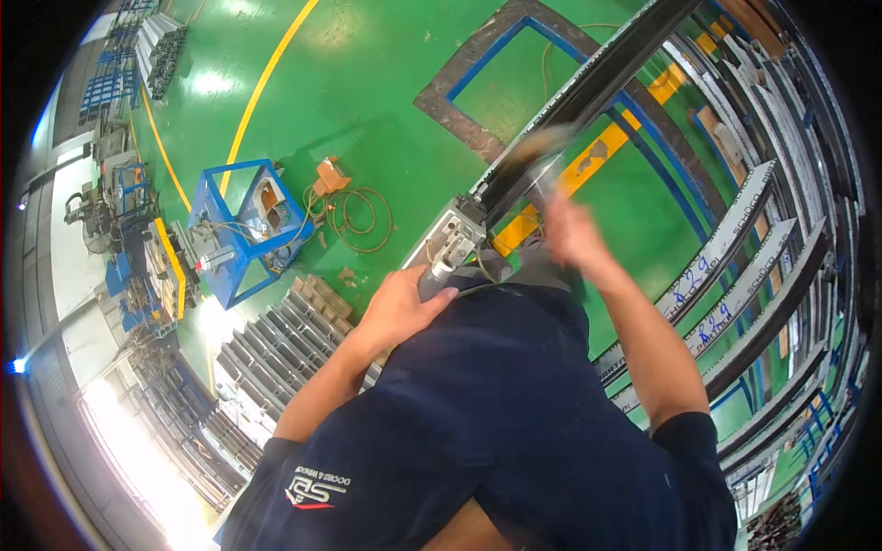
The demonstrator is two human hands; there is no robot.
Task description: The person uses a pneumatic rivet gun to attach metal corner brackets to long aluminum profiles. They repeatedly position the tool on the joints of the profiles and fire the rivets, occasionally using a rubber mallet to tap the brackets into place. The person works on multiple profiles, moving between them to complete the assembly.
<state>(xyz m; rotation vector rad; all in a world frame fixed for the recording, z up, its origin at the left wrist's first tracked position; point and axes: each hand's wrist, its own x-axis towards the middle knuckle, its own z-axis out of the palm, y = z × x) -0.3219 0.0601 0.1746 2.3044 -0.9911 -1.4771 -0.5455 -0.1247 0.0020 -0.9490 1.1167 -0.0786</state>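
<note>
My left hand (pixel 401 308) is closed around the near end of a grey metal fitting (pixel 457 237), its thumb lying along a rounded grey part. The fitting sits at the near end of a long black profile (pixel 574 110) that runs away to the upper right. Above that profile, my right hand (pixel 571 234) is smeared by motion and closed on a blurred tool that looks like a hammer (pixel 544 145). Its pale shaft rises from the fist to a tan, streaked head, whose exact shape I cannot make out. Whether the head touches the profile cannot be told.
A blue-framed stand (pixel 241 292) and a coiled hose (pixel 372 220) are on the green floor at left. Stacked grey profiles (pixel 276 354) lie nearer. A rack of long wrapped profiles (pixel 726 248) fills the right side. A blue-edged frame (pixel 459 87) lies beyond the workpiece.
</note>
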